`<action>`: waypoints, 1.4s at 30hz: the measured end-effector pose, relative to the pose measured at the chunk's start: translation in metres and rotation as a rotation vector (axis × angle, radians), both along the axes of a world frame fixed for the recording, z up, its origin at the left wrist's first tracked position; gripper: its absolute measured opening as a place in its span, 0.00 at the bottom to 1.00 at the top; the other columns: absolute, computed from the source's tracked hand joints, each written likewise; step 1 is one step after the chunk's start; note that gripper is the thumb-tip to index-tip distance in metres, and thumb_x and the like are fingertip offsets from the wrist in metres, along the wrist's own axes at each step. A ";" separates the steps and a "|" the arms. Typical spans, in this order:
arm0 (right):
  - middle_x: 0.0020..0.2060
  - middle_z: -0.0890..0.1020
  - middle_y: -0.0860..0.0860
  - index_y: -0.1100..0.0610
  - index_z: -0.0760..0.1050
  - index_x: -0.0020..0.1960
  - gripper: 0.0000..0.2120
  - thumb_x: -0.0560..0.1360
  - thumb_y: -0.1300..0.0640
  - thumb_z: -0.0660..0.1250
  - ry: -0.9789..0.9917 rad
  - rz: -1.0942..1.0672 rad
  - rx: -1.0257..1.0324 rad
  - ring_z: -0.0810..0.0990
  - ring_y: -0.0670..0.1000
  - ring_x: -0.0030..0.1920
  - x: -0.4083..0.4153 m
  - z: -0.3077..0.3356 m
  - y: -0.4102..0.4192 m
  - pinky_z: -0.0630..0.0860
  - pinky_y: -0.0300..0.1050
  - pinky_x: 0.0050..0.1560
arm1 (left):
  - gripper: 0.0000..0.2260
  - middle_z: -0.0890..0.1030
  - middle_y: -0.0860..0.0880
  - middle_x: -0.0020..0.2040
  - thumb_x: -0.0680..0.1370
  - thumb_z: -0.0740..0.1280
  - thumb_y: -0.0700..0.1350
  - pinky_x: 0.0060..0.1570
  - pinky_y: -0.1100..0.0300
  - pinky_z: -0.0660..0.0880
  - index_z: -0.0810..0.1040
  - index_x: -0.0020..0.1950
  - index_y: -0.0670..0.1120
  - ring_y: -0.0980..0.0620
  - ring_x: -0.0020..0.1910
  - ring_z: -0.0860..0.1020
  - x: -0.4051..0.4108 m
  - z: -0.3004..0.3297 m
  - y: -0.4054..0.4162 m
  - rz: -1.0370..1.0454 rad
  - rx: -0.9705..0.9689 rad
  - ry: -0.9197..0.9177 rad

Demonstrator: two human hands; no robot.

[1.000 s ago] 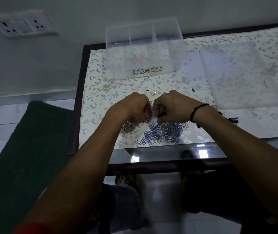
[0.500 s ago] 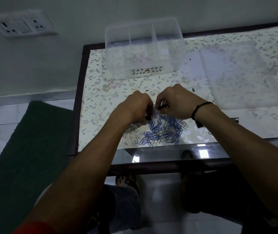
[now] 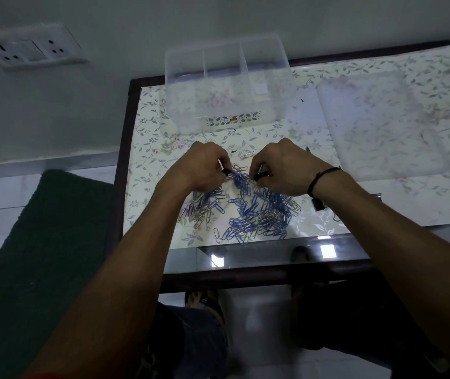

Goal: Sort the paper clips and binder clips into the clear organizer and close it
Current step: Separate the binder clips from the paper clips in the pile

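A heap of blue and silver paper clips point(image 3: 256, 212) lies near the table's front edge. My left hand point(image 3: 204, 166) and my right hand point(image 3: 281, 166) hover just above its far side, a small gap between them. Each hand pinches a small black binder clip: one point(image 3: 226, 172) at my left fingertips, one point(image 3: 261, 175) at my right. A tangle of blue paper clips hangs between the two hands. The clear organizer point(image 3: 229, 86) with three compartments stands open at the back of the table. Its clear lid point(image 3: 382, 127) lies flat to the right.
Another black binder clip point(image 3: 319, 204) lies on the table point(image 3: 382, 203) behind my right wrist. A single silver paper clip point(image 3: 246, 155) lies past the hands. A wall socket plate point(image 3: 26, 49) is at the upper left. A dark green mat point(image 3: 40, 242) covers the floor on the left.
Both hands have moved away from me and drawn apart. The black binder clips at the fingertips now show, with blue paper clips strung between them.
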State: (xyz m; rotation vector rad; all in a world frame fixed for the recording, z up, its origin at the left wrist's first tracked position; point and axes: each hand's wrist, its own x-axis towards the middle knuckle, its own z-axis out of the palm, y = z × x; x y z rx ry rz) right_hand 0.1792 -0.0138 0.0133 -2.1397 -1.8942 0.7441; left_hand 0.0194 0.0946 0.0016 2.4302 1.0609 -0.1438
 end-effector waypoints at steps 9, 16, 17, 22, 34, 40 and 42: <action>0.47 0.86 0.52 0.52 0.78 0.57 0.10 0.80 0.62 0.63 0.159 -0.081 -0.006 0.84 0.48 0.43 0.008 0.003 0.003 0.80 0.43 0.48 | 0.09 0.85 0.50 0.46 0.75 0.68 0.38 0.48 0.59 0.79 0.86 0.49 0.47 0.51 0.45 0.82 0.002 0.008 0.004 0.099 0.069 -0.106; 0.47 0.87 0.50 0.56 0.78 0.57 0.09 0.80 0.60 0.61 0.151 -0.105 -0.055 0.86 0.47 0.45 0.020 0.013 -0.001 0.82 0.45 0.49 | 0.09 0.87 0.48 0.47 0.78 0.67 0.39 0.46 0.61 0.78 0.84 0.54 0.47 0.53 0.41 0.83 0.009 0.009 0.003 0.127 -0.086 -0.191; 0.46 0.87 0.50 0.56 0.80 0.55 0.09 0.80 0.60 0.63 0.141 -0.115 -0.052 0.85 0.45 0.44 0.025 0.017 -0.002 0.81 0.40 0.47 | 0.08 0.87 0.48 0.46 0.78 0.67 0.40 0.47 0.60 0.80 0.84 0.54 0.48 0.54 0.40 0.83 0.012 0.010 0.001 0.135 -0.108 -0.217; 0.40 0.86 0.47 0.52 0.85 0.50 0.06 0.75 0.55 0.71 0.040 -0.222 -0.061 0.83 0.41 0.38 0.066 0.039 -0.031 0.76 0.31 0.39 | 0.07 0.87 0.48 0.42 0.78 0.68 0.38 0.42 0.55 0.84 0.84 0.52 0.47 0.52 0.37 0.86 0.050 0.012 -0.023 0.146 -0.247 -0.360; 0.47 0.86 0.56 0.54 0.85 0.51 0.06 0.76 0.55 0.71 -0.255 -0.373 -0.343 0.83 0.55 0.48 0.130 0.034 -0.109 0.81 0.48 0.51 | 0.06 0.87 0.50 0.43 0.74 0.73 0.41 0.51 0.61 0.79 0.87 0.49 0.49 0.54 0.45 0.84 0.155 0.007 -0.125 -0.144 -0.269 -0.289; 0.58 0.81 0.53 0.52 0.74 0.66 0.18 0.77 0.55 0.68 -0.253 -0.324 -0.376 0.76 0.54 0.62 0.128 0.026 -0.102 0.75 0.50 0.60 | 0.10 0.86 0.50 0.50 0.76 0.73 0.44 0.57 0.58 0.78 0.85 0.56 0.48 0.54 0.51 0.83 0.148 0.009 -0.118 -0.154 -0.212 -0.289; 0.56 0.82 0.53 0.51 0.73 0.67 0.20 0.76 0.54 0.69 -0.211 -0.303 -0.333 0.78 0.54 0.59 0.119 0.025 -0.094 0.77 0.50 0.58 | 0.11 0.86 0.50 0.51 0.75 0.74 0.45 0.56 0.60 0.78 0.85 0.57 0.48 0.54 0.50 0.83 0.139 0.012 -0.105 -0.116 -0.202 -0.300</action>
